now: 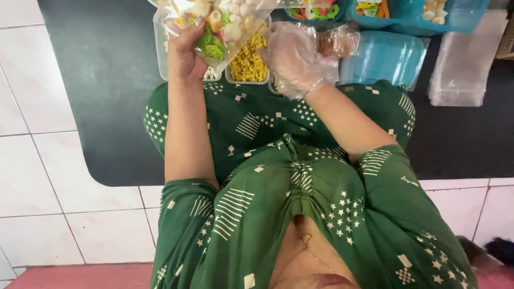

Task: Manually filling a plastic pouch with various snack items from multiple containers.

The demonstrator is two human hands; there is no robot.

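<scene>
A green dress patterned with white stars and stripes (300,214) fills the near view as a seated person packs snacks over a dark mat (107,96) on a white tiled floor (48,203). The bare left hand (184,51), fingers curled and pinching its edge, holds up a clear plastic bag of mixed coloured crackers (219,27), already well filled, though its mouth lies out of view and it appears not yet sealed. The right hand in a thin clear plastic glove (292,56), fingers loosely bent, hovers over a clear tub of yellow curled crackers (249,64). Blue plastic containers (383,53) and a stack of empty clear bags (460,64) crowd the mat beyond.
</scene>
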